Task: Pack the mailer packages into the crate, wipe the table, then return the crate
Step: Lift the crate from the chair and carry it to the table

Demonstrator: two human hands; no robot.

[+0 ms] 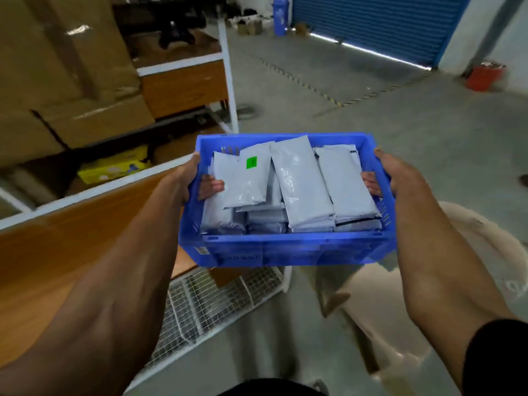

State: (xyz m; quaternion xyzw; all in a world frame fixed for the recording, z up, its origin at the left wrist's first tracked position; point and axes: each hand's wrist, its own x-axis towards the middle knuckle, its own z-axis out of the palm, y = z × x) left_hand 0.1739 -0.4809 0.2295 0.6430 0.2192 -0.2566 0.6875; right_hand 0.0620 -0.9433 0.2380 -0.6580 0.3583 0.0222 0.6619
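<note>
Blue plastic crate (288,247), rectangular, smooth-walled with small slots near the rim, held in the air over grey concrete floor (385,132). Filled nearly to the top with grey mailer packages (303,184), flat glossy plastic pouches, slightly crinkled, some lying on top, others stacked on edge beneath. Small square green sticker (251,162) on one upper pouch at the left.

Left hand (187,181) clamped on the crate's left wall, thumb outside and up at the rim, fingertips (211,186) curled through the handle opening and showing inside against the pouches. Right hand (393,174) gripping the right wall the same way, thumb along the outer rim, fingertips (371,185) poking through on the inside. Crate thus between the two hands, level, carried out in front of the body with both forearms stretched forward. Dark sleeve (497,358) on the right arm.

Wooden table (57,252) with a white metal frame just to the left, the crate's lower left corner over its edge. White wire-mesh shelf (205,304) below. Taped brown cardboard boxes (65,67) beyond the table, a yellow box (114,167) under them. Ribbed blue roller door (371,21) far ahead, a red container (484,77) near the right wall.
</note>
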